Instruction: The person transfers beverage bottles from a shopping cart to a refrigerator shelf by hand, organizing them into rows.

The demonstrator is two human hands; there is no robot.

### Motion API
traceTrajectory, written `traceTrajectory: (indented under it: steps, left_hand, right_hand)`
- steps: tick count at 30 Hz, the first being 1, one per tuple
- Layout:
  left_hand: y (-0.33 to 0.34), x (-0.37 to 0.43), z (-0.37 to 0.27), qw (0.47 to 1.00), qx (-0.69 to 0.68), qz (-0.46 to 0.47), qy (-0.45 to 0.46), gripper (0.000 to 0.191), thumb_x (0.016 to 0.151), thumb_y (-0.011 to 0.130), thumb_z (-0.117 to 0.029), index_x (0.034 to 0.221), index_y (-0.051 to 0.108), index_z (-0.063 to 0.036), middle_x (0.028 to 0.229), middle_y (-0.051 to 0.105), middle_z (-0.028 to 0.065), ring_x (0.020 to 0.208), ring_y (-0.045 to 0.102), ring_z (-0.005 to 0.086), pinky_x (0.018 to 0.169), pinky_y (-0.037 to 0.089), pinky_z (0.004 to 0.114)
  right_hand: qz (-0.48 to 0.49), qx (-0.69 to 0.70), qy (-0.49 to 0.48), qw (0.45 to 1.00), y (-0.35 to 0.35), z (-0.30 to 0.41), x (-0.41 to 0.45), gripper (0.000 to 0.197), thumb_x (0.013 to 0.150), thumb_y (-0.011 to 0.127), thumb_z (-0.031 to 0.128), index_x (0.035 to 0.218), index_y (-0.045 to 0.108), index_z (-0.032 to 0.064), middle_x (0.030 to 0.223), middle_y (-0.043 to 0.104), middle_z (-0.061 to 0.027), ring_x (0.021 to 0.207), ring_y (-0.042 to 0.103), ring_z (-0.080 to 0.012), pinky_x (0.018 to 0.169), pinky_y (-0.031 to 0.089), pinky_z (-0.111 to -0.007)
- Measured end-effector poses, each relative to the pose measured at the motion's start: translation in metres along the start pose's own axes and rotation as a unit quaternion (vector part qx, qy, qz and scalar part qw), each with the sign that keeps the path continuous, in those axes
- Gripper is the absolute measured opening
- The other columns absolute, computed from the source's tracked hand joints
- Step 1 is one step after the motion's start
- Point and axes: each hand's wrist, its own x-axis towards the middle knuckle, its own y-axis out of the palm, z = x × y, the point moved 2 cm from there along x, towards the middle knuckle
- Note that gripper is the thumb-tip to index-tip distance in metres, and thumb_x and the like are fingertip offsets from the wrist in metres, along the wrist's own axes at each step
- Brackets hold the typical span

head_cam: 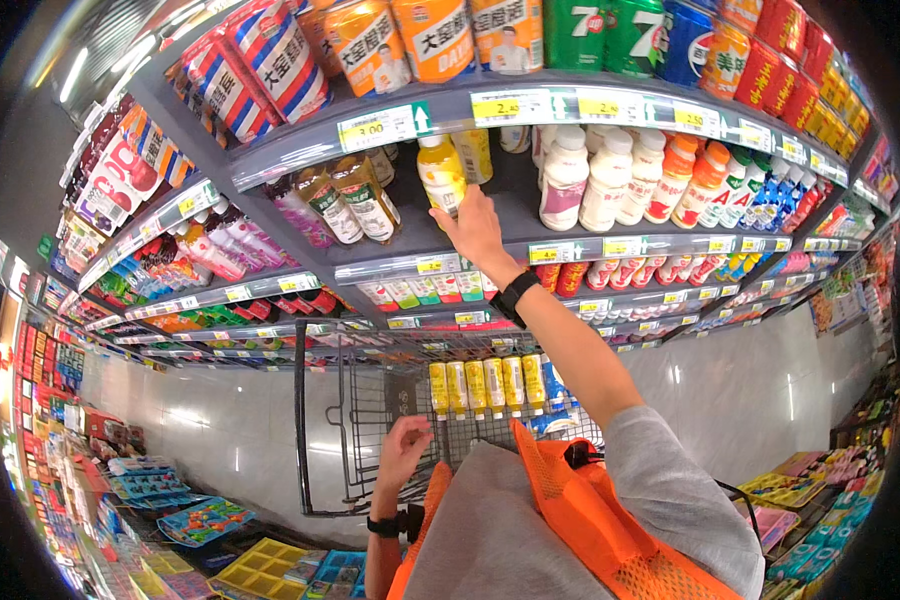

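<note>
My right hand [474, 226] is on a yellow-labelled drink bottle [441, 174] at the front of the shelf, thumb and fingers around its lower part. Another yellow bottle [474, 156] stands just behind it. My left hand [405, 448] is raised by the shopping cart, fingers bent, with nothing seen in it. In the wire cart [352, 450] a row of yellow bottles [475, 386] lies side by side, with blue-and-white packages [553, 421] at their right.
White bottles [564, 180] stand right of my right hand, and dark green pouches [364, 196] to its left. Drink cans [433, 37] fill the shelf above. The price-tag rail [390, 135] runs close over the held bottle. Display trays [262, 574] lie low at left.
</note>
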Motion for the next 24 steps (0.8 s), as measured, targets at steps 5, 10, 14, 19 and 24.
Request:
traceTrajectory:
  steps: [5, 10, 14, 19, 24]
  left_hand:
    - [-0.010, -0.006, 0.034, 0.996, -0.076, -0.014, -0.054, 0.030, 0.096, 0.062, 0.002, 0.126, 0.059, -0.0021, 0.116, 0.065, 0.0078, 0.106, 0.066, 0.0168, 0.090, 0.053, 0.030]
    - [-0.008, 0.013, 0.050, 0.997, -0.040, 0.046, -0.053, 0.028, 0.098, 0.062, -0.003, 0.126, 0.060, -0.0032, 0.116, 0.066, 0.0052, 0.105, 0.064, 0.0144, 0.087, 0.051, 0.031]
    - [-0.012, 0.023, 0.041, 0.997, 0.006, 0.067, -0.023, 0.028, 0.099, 0.063, -0.008, 0.127, 0.060, -0.0041, 0.116, 0.067, 0.0059, 0.102, 0.065, 0.0154, 0.086, 0.051, 0.032]
    - [-0.026, 0.028, 0.051, 0.993, 0.053, 0.094, -0.055, 0.031, 0.099, 0.064, -0.013, 0.128, 0.059, -0.0053, 0.119, 0.068, 0.0092, 0.106, 0.066, 0.0206, 0.085, 0.054, 0.036]
    - [-0.036, 0.028, 0.079, 0.993, 0.050, 0.095, -0.059, 0.031, 0.099, 0.064, -0.012, 0.128, 0.059, -0.0062, 0.121, 0.067, 0.0103, 0.107, 0.068, 0.0226, 0.083, 0.056, 0.037]
  right_hand:
    - [0.051, -0.171, 0.000, 0.984, 0.012, 0.011, 0.027, 0.069, 0.087, 0.071, 0.057, 0.111, 0.062, -0.0061, 0.118, 0.061, -0.0261, 0.116, 0.056, -0.0415, 0.093, 0.048, -0.053]
    - [0.154, -0.222, 0.030, 0.962, 0.042, 0.010, 0.037, 0.075, 0.086, 0.074, 0.052, 0.127, 0.056, -0.0086, 0.125, 0.060, -0.0273, 0.118, 0.060, -0.0425, 0.094, 0.052, -0.050]
    - [0.096, -0.129, 0.050, 0.986, 0.047, -0.008, 0.037, 0.091, 0.076, 0.083, 0.042, 0.139, 0.041, -0.0075, 0.129, 0.056, -0.0305, 0.119, 0.058, -0.0454, 0.095, 0.052, -0.049]
    - [-0.055, -0.199, -0.005, 0.978, 0.034, -0.013, 0.040, 0.089, 0.071, 0.085, 0.040, 0.136, 0.042, -0.0029, 0.126, 0.055, -0.0302, 0.119, 0.053, -0.0461, 0.098, 0.049, -0.050]
    - [0.185, -0.171, 0.035, 0.967, 0.064, -0.010, 0.056, 0.061, 0.084, 0.075, 0.041, 0.124, 0.054, 0.0005, 0.103, 0.071, -0.0210, 0.101, 0.069, -0.0397, 0.085, 0.055, -0.046]
